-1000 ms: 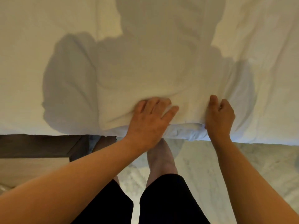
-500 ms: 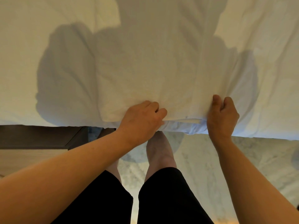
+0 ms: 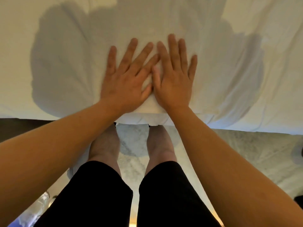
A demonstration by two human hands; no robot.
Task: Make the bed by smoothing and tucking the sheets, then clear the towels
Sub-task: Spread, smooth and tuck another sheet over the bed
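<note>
Head view: looking straight down over the near edge of the bed, at the person's two forearms, hands and legs.
Sheet: a white sheet (image 3: 221, 82) covers the whole mattress top across the upper part of the picture, with soft creases fanning away from the hands and the person's grey shadow lying over it.
Left hand: the left hand (image 3: 126, 79) lies palm down on the sheet near the bed's edge, fingers straight and spread wide, holding nothing, only pressing flat.
Right hand: the right hand (image 3: 173, 79) lies palm down just beside it, fingers straight and spread, gripping nothing; its thumb touches the left hand's thumb and forefinger.
Bed edge: the folded edge (image 3: 144, 119) of the sheet runs under both wrists, a thicker white band hanging just over the feet.
Legs: two bare lower legs (image 3: 105, 145) in black cropped trousers (image 3: 164, 194) stand close against the bed, toes hidden under the edge.
Floor: pale marbled flooring (image 3: 246, 153) lies below the bed.
Left side: a dark brown surface (image 3: 24, 126) shows under the sheet at the far left; what it is I cannot tell.
Towels: not visible from here.
</note>
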